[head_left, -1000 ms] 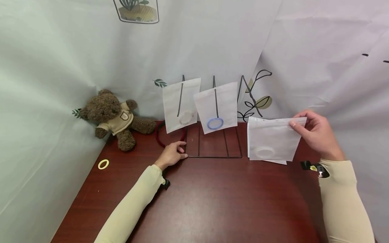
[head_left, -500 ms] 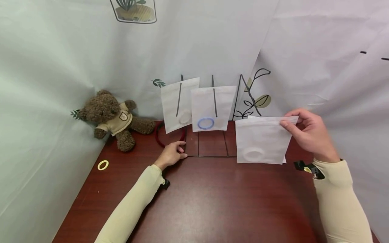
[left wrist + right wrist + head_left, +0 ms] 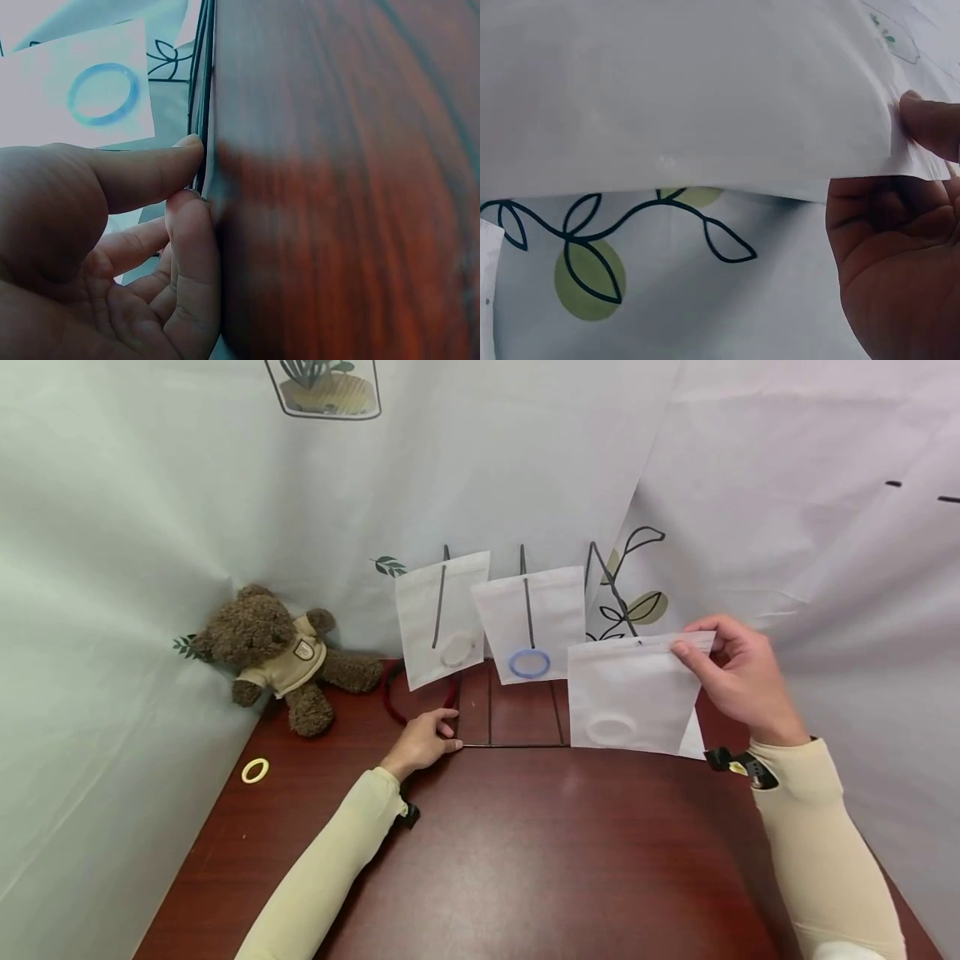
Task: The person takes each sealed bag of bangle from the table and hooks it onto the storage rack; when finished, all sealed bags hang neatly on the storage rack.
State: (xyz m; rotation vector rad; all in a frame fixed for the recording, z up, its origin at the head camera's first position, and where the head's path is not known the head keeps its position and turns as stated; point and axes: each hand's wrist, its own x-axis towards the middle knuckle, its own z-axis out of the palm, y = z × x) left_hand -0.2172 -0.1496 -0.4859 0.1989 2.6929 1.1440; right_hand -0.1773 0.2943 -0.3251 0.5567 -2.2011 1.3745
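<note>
My right hand [image 3: 750, 681] pinches the top right corner of a white zip pouch [image 3: 630, 693], a pale ring showing faintly through it. The pouch's punched hole is right at the tip of the right hook [image 3: 617, 589] of a black wire rack [image 3: 517, 746]. Behind the pouch a second white corner [image 3: 693, 739] sticks out. At the rack's front left corner, my left hand [image 3: 420, 745] pinches the base wire, thumb and finger meeting on it in the left wrist view. Two more pouches hang from the other hooks, the middle pouch [image 3: 536, 618] with a blue ring inside, the left pouch [image 3: 427, 618] with a pale ring.
A brown teddy bear [image 3: 262, 643] in a beige shirt leans at the back left. A yellow ring [image 3: 255, 770] lies near the table's left edge. Behind the left hand is a dark red hoop [image 3: 387, 693]. White curtains enclose the dark red table [image 3: 525, 860].
My right hand has moved left with the pouch, bringing its hole to the right hook's tip. The middle pouch has swung left and back. My left hand has stayed on the rack.
</note>
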